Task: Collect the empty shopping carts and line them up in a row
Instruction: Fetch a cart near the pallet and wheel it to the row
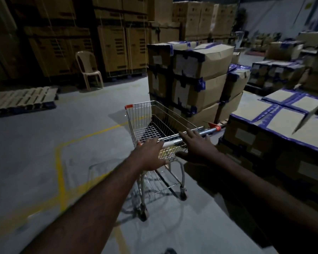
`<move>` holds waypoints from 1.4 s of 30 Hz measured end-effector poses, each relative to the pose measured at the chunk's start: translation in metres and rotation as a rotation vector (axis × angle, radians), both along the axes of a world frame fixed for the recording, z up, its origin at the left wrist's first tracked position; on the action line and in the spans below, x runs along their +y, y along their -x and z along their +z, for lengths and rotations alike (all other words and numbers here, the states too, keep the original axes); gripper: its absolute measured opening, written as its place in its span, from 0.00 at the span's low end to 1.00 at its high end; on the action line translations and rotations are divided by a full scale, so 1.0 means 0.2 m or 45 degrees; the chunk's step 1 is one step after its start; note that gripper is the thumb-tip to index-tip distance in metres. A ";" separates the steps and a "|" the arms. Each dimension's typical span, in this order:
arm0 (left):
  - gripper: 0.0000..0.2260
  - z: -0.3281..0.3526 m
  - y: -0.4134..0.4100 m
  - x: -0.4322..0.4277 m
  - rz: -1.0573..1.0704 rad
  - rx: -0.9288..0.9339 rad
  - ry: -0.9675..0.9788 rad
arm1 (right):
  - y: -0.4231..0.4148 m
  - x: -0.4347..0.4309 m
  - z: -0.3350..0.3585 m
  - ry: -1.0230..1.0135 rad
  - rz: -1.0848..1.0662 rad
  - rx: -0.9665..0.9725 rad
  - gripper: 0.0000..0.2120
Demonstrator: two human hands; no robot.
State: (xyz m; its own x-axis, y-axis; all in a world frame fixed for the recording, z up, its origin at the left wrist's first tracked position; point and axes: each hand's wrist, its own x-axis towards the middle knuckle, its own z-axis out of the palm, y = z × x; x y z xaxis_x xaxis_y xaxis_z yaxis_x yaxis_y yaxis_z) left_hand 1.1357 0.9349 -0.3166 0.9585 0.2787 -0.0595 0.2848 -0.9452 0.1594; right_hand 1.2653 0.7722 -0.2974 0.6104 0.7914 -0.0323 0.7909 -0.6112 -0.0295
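The grey floor (pixel 35 143) lies open to the left and ahead, marked by a yellow line (pixel 60 171), up to tall cartons (pixel 114 43) along the far wall. A stack of taped boxes (pixel 200 79) stands just beyond and right of the shopping cart (pixel 145 116), and lower boxes (pixel 283 125) crowd its right side. A wooden pallet (pixel 22 98) lies far left, a plastic chair (pixel 89 70) near it. The empty cart stands centre. On its handle (pixel 207 132), the left hand (pixel 151 154) curls its fingers over the bar's left end, while the right hand (pixel 196 145) lies across it, fingers nearly straight.
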 end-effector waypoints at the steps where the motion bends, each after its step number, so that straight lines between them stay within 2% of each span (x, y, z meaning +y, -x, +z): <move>1: 0.40 -0.04 -0.07 0.06 0.006 0.014 0.007 | -0.10 0.07 -0.03 0.001 0.011 0.005 0.43; 11: 0.44 -0.42 -0.64 0.46 0.166 0.308 0.186 | -0.91 0.62 -0.41 0.163 -0.011 0.357 0.46; 17: 0.45 -0.57 -0.80 0.57 0.102 0.414 0.097 | -1.05 0.70 -0.58 0.432 -0.045 0.315 0.43; 23: 0.43 -0.58 -0.77 0.70 0.044 0.393 0.105 | -0.96 0.78 -0.57 0.426 -0.106 0.294 0.42; 27: 0.46 -0.56 -0.69 0.84 -0.090 0.382 0.109 | -0.84 0.82 -0.60 0.394 -0.201 0.321 0.43; 32: 0.46 -0.50 -0.56 0.96 -0.103 0.228 0.371 | -0.63 0.82 -0.59 0.370 -0.361 0.411 0.47; 38: 0.33 -0.44 -0.44 1.04 -0.219 0.213 0.248 | -0.32 0.78 -0.53 0.251 -0.493 0.528 0.46; 42: 0.31 -0.43 -0.36 1.11 -0.250 0.254 0.188 | -0.11 0.73 -0.52 0.121 -0.538 0.620 0.45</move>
State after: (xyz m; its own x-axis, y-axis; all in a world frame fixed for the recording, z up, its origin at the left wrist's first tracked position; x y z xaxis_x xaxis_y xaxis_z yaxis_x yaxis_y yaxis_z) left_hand 1.2082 1.1561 -0.4031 0.9584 0.0641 -0.2782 0.1389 -0.9560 0.2583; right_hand 1.2881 0.9188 -0.4018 0.7662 0.4665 -0.4419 0.3916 -0.8842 -0.2545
